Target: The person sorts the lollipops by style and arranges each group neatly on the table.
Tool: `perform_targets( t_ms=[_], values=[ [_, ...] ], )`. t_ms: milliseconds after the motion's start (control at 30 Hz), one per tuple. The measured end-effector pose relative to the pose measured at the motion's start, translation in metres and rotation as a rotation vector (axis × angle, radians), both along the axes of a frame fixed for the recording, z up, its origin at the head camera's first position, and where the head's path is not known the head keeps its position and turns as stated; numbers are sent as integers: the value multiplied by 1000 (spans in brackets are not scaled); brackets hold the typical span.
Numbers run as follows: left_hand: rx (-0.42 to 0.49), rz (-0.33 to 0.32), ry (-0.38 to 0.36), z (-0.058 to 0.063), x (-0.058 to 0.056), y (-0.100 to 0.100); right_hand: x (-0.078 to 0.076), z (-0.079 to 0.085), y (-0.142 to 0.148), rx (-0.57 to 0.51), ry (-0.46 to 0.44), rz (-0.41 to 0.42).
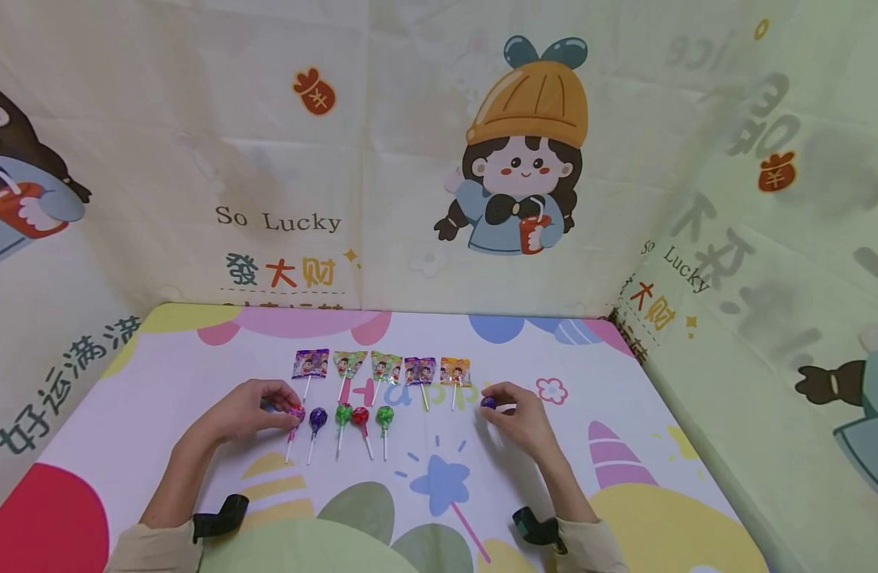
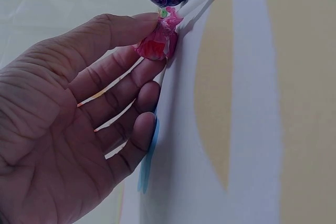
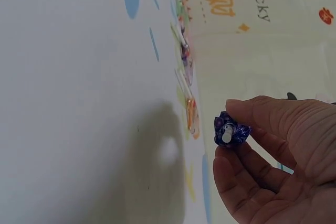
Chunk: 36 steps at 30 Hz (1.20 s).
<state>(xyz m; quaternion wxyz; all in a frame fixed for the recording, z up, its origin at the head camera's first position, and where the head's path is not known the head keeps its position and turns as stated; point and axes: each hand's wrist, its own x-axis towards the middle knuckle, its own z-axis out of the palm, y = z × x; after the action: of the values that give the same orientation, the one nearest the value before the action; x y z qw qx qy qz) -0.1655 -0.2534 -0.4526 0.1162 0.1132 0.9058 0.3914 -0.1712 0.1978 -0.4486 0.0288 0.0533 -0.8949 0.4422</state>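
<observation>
At the left end of a front row of ball lollipops, my left hand [image 1: 251,411] pinches a pink lollipop [image 2: 157,43] by its wrapped head, thumb on top. Its white stick lies toward me. Right beside it is a purple lollipop [image 1: 318,419], then a green lollipop [image 1: 344,414], a red lollipop [image 1: 360,418] and another green lollipop [image 1: 384,418]. My right hand [image 1: 519,415], farther right, holds a dark purple lollipop [image 3: 231,129] between thumb and fingertips. In the right wrist view its stick end points at the camera.
Behind the front row lies a row of flat-packed lollipops: a purple packet [image 1: 310,364] at the left, green packets [image 1: 349,364], another purple packet [image 1: 420,371] and an orange packet [image 1: 455,372]. A printed cloth wall [image 1: 410,278] rises at the table's far edge.
</observation>
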Motion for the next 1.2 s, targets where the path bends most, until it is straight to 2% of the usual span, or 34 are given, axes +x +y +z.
perform_targets(
  t_ms=[433,833,1200],
  values=[
    [19,-10,0,4,0,0,0,2,-14,-27,30,47],
    [9,8,-29,3,0,0,4,1,-35,-52,5,88],
    [8,-1,-17,3,-1,0,4,-1,-48,-44,-10,124]
  ],
)
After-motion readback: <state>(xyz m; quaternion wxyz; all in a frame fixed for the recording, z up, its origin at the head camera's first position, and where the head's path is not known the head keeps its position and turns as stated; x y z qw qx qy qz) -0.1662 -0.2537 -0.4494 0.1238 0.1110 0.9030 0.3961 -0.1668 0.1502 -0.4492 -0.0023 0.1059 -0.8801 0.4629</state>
